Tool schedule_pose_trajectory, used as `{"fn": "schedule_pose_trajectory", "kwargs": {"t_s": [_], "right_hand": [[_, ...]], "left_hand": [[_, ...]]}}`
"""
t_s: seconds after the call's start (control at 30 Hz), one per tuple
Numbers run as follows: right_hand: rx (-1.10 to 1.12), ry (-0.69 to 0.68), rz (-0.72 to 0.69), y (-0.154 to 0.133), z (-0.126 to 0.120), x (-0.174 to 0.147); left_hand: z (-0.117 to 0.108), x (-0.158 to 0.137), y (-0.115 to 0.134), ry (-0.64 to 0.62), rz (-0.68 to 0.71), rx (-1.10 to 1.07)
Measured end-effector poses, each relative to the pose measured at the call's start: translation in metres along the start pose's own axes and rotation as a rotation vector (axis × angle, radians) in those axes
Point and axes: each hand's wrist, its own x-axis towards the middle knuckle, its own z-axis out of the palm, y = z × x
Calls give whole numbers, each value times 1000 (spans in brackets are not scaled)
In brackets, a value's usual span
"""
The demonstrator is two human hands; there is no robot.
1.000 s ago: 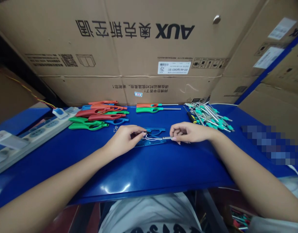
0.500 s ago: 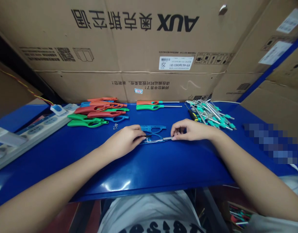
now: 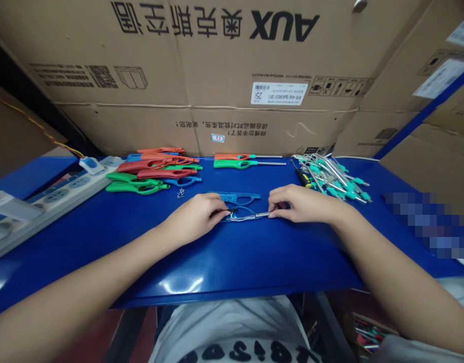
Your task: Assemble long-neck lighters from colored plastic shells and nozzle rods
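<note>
In the head view, two blue lighter shell halves lie one behind the other between my hands. My left hand [image 3: 199, 214] is closed in a pinch at the left end of the nearer shell half [image 3: 244, 208], on a small black part [image 3: 232, 210] with a white wire [image 3: 241, 219]. At the other end, the fingertips of my right hand [image 3: 300, 202] pinch a thin metal tube [image 3: 262, 215], which lies in line with the nearer half. My left fingers partly cover both halves. The farther half [image 3: 241, 197] lies flat just behind.
A pile of coloured lighter shells [image 3: 152, 174] lies back left, near small screws [image 3: 181, 193]. Two lighters with metal tubes, orange [image 3: 232, 157] and green [image 3: 232, 164], lie by the cardboard [image 3: 216, 91]. Tube assemblies [image 3: 333, 176] and a screwdriver [image 3: 302, 177] are back right; a power strip [image 3: 71, 191] stands left.
The head view has shifted slightly. Both hands keep their pinches on the black part and the metal tube, with hardly any movement over the blue shell half.
</note>
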Motion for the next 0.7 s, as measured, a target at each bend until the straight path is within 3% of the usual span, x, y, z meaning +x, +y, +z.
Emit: {"fn": "schedule_pose_trajectory", "kwargs": {"t_s": [0.27,0.6,0.7], "right_hand": [[-93,4,21,-6,2,0],[96,183,22,-8,12,10],[100,176,67,-9,19,16]], "left_hand": [[-1,0,5,-11,-30,-11],[0,0,6,-18,-75,-47],[0,0,7,-18,-83,-53]]}}
